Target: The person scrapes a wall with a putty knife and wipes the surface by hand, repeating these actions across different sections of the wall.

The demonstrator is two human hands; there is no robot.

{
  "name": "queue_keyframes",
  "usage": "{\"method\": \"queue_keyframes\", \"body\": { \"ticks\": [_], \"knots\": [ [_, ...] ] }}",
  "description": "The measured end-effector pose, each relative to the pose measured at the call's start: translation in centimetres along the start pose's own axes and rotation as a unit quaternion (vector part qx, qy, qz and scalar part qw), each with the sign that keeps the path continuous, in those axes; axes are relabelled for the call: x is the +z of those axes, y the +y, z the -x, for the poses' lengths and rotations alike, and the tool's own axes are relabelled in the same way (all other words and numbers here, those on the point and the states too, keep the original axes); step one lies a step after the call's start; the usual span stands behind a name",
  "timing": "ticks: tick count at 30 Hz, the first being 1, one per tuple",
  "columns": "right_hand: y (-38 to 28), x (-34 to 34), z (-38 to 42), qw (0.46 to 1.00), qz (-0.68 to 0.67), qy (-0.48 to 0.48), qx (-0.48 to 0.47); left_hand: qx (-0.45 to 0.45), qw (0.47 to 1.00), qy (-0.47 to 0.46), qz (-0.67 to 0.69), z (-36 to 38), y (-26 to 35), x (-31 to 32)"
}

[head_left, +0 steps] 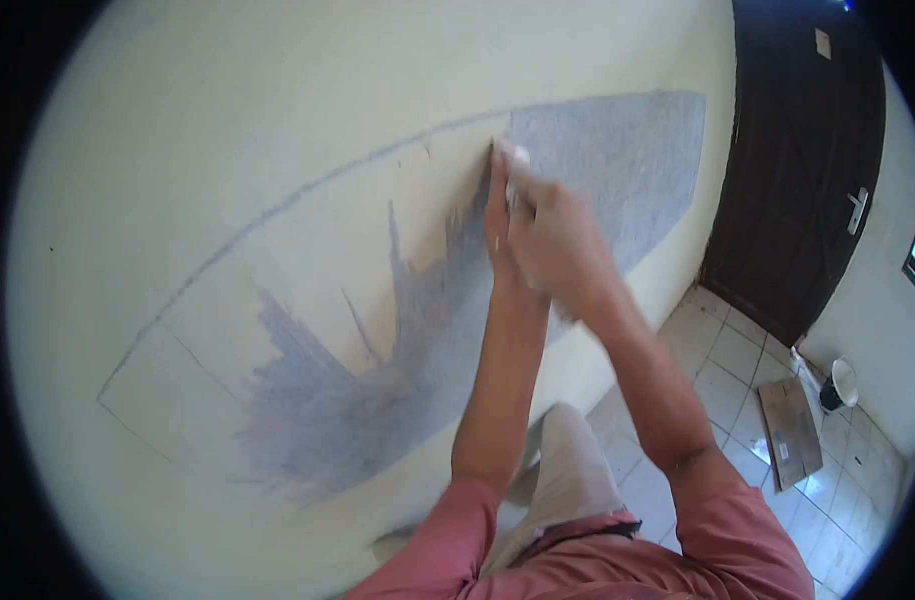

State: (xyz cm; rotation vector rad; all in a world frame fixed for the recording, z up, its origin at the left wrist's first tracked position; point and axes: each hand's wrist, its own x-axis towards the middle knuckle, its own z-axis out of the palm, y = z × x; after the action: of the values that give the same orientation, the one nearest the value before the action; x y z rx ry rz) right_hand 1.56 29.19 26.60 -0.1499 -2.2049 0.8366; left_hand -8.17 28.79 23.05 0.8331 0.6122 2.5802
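Note:
My right hand [562, 250] is closed around something mostly hidden, with a blurred whitish end [517, 156] above the knuckles. Pressed close beside it, my left hand [498, 225] points its fingers up the wall and is partly covered by the right. Its fingers seem closed on the same thing, whose kind I cannot make out. Both hands are against the cream wall [227, 120], at the border of a rough grey patch [617, 160]. A curved grey line [307, 188] runs left from this patch. Lower left, the grey area [357, 430] has jagged, streaked edges.
A dark door [802, 150] with a metal handle [857, 211] stands at the right. On the tiled floor [717, 390] lie a brown board [789, 432] and, near it, a dark bucket [838, 384] with a pale inside. My legs are close to the wall.

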Motion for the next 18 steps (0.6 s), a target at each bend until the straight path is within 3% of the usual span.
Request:
{"method": "queue_keyframes", "body": {
  "ticks": [2,4,6,7,10,12,13,16,18],
  "knots": [
    [-0.6,-1.2,-0.6,0.997,-0.059,-0.008,0.041,0.032,0.997,-0.063,0.021,1.2,-0.3,0.3],
    [1.1,0.5,-0.1,0.999,0.015,0.022,-0.034,0.040,0.993,-0.103,0.041,1.6,-1.0,-1.4],
    [1.8,2.0,0.2,0.991,0.037,0.074,-0.108,0.011,0.997,-0.041,0.058,1.4,-0.5,-0.4],
    [1.4,1.6,-0.3,0.998,0.032,0.041,-0.038,0.029,0.998,-0.042,-0.020,-0.2,0.0,-0.2],
    [0.3,-0.3,-1.3,0.999,-0.036,0.007,0.026,-0.002,0.997,-0.069,0.015,0.3,0.2,0.4],
    [2.0,1.7,-0.2,0.997,-0.007,0.050,-0.052,0.017,0.994,-0.094,0.044,0.9,-0.7,-1.3],
    [2.3,2.1,-0.6,0.992,0.011,0.077,-0.100,-0.016,0.991,-0.070,0.111,1.1,-0.7,-0.9],
    [1.2,1.3,-1.7,0.997,0.000,0.075,-0.032,-0.069,0.991,-0.071,0.091,0.7,1.1,1.1],
    [0.5,0.2,-1.1,0.999,-0.022,0.041,-0.010,-0.047,0.994,-0.067,0.069,1.1,0.6,1.3]
  ]
}}
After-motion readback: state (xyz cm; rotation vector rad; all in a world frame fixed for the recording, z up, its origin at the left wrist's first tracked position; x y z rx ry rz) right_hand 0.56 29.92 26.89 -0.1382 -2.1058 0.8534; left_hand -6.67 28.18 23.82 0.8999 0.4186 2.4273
